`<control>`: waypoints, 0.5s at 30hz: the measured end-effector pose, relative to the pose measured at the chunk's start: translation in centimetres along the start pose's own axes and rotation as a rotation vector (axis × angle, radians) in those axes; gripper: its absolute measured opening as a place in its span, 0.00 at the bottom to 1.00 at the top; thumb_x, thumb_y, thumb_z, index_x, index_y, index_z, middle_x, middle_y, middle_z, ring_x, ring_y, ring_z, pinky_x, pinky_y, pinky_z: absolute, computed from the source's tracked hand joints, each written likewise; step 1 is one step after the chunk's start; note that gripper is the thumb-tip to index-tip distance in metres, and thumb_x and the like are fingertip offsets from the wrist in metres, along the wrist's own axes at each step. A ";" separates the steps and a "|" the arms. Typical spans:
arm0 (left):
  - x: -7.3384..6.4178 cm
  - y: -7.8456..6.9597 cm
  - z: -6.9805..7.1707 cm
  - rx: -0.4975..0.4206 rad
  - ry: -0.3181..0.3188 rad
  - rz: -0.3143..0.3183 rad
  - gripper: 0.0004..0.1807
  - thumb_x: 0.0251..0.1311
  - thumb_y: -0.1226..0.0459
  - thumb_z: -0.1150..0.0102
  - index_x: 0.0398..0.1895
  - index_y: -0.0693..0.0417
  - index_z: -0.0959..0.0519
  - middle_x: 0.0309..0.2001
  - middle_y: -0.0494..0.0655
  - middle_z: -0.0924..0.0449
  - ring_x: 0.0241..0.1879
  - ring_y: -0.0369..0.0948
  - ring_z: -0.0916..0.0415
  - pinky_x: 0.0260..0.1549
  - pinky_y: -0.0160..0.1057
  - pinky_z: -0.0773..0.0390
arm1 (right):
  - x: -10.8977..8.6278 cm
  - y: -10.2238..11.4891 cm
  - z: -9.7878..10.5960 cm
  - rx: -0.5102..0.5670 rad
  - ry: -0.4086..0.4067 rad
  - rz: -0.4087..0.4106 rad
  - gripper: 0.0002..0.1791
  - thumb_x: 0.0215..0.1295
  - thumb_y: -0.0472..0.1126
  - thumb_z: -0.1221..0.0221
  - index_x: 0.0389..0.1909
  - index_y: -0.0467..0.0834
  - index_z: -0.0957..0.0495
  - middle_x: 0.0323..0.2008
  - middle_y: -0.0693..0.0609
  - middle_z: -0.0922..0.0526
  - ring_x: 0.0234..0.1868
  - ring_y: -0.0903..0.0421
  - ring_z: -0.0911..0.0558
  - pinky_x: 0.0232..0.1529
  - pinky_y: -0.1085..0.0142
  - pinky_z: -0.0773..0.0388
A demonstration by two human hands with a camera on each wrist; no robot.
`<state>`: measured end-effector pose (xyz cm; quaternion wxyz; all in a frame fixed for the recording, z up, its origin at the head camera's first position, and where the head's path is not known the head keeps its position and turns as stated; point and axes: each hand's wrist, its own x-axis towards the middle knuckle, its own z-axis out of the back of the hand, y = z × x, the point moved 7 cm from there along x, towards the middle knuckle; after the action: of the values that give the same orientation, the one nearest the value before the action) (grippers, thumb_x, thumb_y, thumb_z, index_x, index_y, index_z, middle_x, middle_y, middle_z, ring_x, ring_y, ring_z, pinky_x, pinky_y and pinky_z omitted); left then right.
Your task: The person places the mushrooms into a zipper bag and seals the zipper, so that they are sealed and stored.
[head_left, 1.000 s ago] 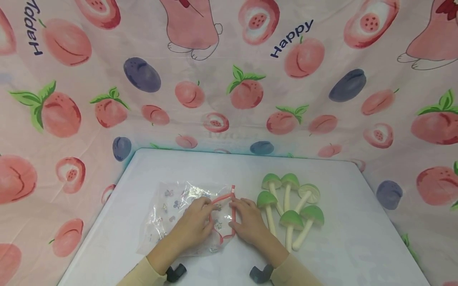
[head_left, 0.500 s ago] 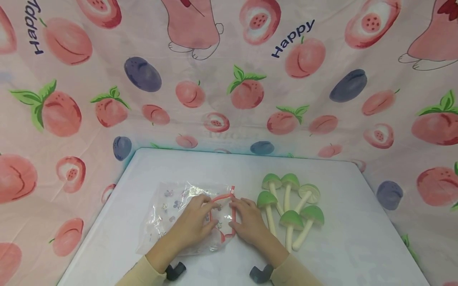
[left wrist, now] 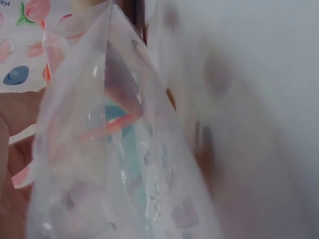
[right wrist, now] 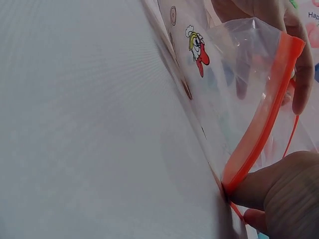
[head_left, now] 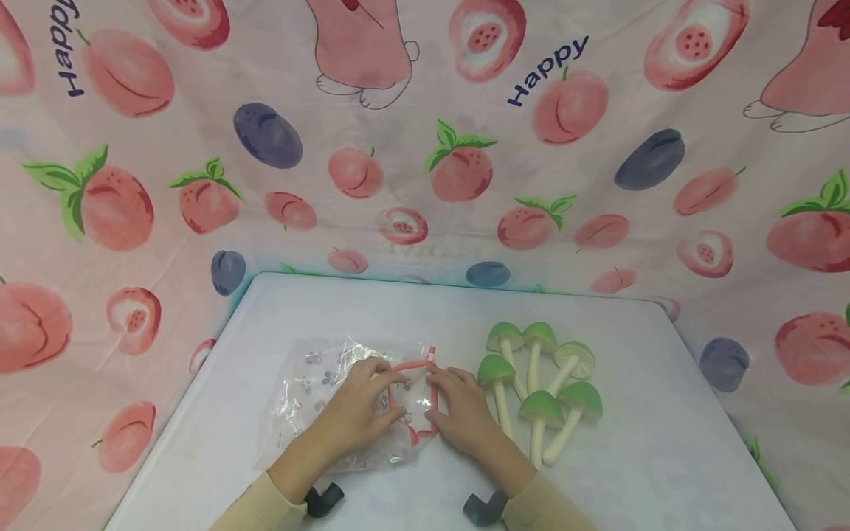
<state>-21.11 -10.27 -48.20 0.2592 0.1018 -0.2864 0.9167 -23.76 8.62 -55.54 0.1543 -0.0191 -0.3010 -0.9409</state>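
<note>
A clear zip-lock bag [head_left: 302,402] printed with small coloured figures lies on the white table, its red-edged mouth gaping toward the right. My left hand [head_left: 355,405] holds the left, upper lip of that mouth, thumb and fingers spread along it. The opposite red edge is held by my right hand [head_left: 465,409]. In the right wrist view my right thumb [right wrist: 289,186] presses against the red zip strip [right wrist: 264,119]. The bag's film [left wrist: 124,164] fills much of the left wrist view, partly covering the left hand's fingers [left wrist: 20,154].
Several toy mushrooms [head_left: 494,369] with green caps and cream stems lie right of my right hand. The white table [head_left: 219,413] meets a pink fruit-print cloth [head_left: 425,147] at the back and sides. A black wrist mount [head_left: 325,501] sits by the left sleeve.
My left thumb has shifted slightly toward the right along the bag's mouth and the red lower corner has bunched a little. The right hand and the mushrooms stay where they were.
</note>
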 end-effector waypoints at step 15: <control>0.1 0.1 0.2 -0.019 -0.043 -0.012 0.28 0.50 0.59 0.15 0.57 0.43 0.14 0.57 0.45 0.22 0.63 0.49 0.24 0.62 0.53 0.17 | 0.1 -0.3 -0.2 -0.012 0.013 -0.032 0.32 0.60 0.44 0.24 0.66 0.51 0.19 0.77 0.57 0.24 0.77 0.41 0.29 0.76 0.37 0.29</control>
<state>-21.27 -10.43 -48.01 0.2595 0.1208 -0.2999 0.9100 -23.93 8.69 -55.89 0.1410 -0.0091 -0.2946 -0.9451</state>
